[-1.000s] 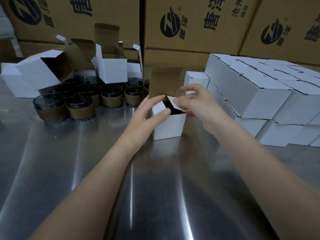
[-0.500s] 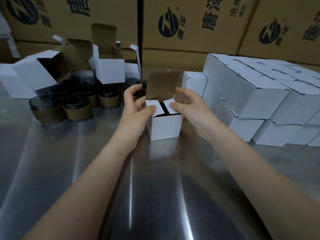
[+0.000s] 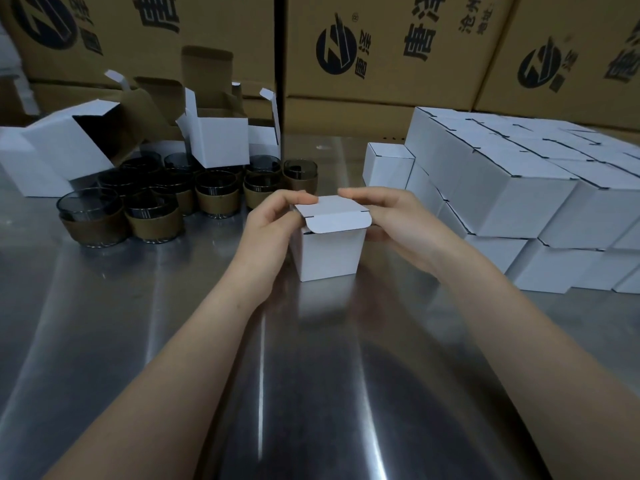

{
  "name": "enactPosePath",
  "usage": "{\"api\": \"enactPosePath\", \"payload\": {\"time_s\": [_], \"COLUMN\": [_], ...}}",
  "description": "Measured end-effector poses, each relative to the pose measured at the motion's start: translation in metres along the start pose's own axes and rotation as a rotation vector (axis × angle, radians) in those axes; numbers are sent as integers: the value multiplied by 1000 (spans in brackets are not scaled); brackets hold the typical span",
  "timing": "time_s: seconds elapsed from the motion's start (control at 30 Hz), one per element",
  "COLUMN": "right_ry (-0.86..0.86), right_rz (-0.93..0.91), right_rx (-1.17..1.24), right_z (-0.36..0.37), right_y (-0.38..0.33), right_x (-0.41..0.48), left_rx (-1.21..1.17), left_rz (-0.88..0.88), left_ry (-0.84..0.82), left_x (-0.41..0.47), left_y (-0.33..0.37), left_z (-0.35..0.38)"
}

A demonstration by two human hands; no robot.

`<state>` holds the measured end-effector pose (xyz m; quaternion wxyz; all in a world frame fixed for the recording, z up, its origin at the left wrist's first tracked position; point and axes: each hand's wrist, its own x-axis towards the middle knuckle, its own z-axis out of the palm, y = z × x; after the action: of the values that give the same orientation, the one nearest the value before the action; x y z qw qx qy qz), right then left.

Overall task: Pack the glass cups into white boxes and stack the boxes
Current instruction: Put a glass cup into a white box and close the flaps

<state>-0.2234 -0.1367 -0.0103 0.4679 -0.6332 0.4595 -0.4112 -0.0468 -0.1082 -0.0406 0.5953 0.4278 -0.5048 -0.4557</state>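
Note:
A small white box [image 3: 330, 252] stands on the steel table [image 3: 173, 323] in the middle. Its lid is folded down over the top, with the tuck flap hanging outside the front wall. My left hand [image 3: 273, 220] grips its left side, fingertips on the lid's far left corner. My right hand [image 3: 391, 216] holds the right side, fingers on the lid's far right corner. The box's contents are hidden. Several dark glass cups [image 3: 152, 216] with brown sleeves stand to the left. Closed white boxes [image 3: 519, 192] are stacked in two layers at the right.
Open white boxes [image 3: 218, 140] sit behind and on top of the cups, one tipped on its side [image 3: 69, 143] at the far left. Large brown printed cartons [image 3: 381, 50] wall off the back of the table.
The brown-lined lid that stood upright has been folded down over the side flaps. Both hands shifted from the flaps to the lid's far corners.

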Motion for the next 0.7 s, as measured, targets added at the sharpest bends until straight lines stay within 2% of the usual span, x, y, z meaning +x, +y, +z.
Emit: {"api": "enactPosePath", "payload": {"time_s": [0.2,0.33,0.53,0.7], "right_ry": [-72,-157,-213,-165], "right_rz": [90,32,-30,-68], "right_rx": [61,-1,-161,-204], "right_z": [-7,-13,-19,-17], "right_y": [-6,-1,1,3], "right_x": [-3,-7,-9,-8], "left_rx": [-70,-119,82,24], "left_rz": [-27,-98,-11,44], "left_ry": [-9,-58,-256,-237], "left_x": [2,6,-1,0], "left_y": [-2,-5,-10,-12], "left_z": [-2,-5,-15,-17]}}
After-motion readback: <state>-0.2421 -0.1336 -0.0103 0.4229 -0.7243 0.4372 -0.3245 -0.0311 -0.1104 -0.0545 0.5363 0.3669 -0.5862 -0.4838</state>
